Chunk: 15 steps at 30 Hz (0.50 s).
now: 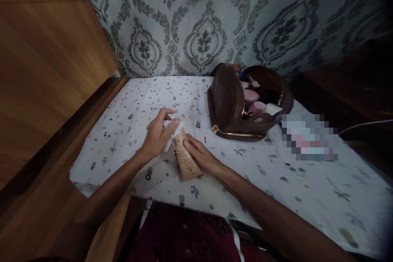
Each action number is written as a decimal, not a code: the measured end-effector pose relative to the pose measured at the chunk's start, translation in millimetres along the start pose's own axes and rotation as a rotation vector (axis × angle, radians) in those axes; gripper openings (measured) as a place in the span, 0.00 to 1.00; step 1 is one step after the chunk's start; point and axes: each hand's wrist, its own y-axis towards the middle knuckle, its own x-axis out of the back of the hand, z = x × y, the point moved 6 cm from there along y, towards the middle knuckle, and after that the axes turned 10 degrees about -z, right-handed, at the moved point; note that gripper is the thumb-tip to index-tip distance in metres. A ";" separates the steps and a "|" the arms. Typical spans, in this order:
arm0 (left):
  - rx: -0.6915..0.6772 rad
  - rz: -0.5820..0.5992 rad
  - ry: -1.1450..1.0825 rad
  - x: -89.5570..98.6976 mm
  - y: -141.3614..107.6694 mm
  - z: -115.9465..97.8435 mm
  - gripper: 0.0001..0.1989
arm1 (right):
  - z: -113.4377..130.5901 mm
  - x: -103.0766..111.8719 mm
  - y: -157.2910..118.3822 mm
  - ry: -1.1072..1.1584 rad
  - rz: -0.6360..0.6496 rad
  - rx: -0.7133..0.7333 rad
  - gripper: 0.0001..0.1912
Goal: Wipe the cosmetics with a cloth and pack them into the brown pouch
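Observation:
A tan tube with printed text (186,160) is tilted over the patterned white cloth, near the front edge of the table. My right hand (201,154) is wrapped round its right side, thumb on the printed face. My left hand (158,133) pinches a white wipe or tissue (168,145) against the tube's upper end. That end is mostly covered by the white material and my fingers, so whether a cap is there cannot be made out.
An open brown bag (229,100) with pink containers (257,107) stands at the back right. Beyond it lies a pixelated flat item (308,139). A wooden cabinet (55,61) borders the cloth-covered table (153,94) on the left; a patterned wall rises behind.

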 end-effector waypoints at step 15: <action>0.634 0.044 -0.574 -19.0 7.0 34.9 0.17 | 16.8 0.2 -3.5 -0.103 -0.026 0.099 0.21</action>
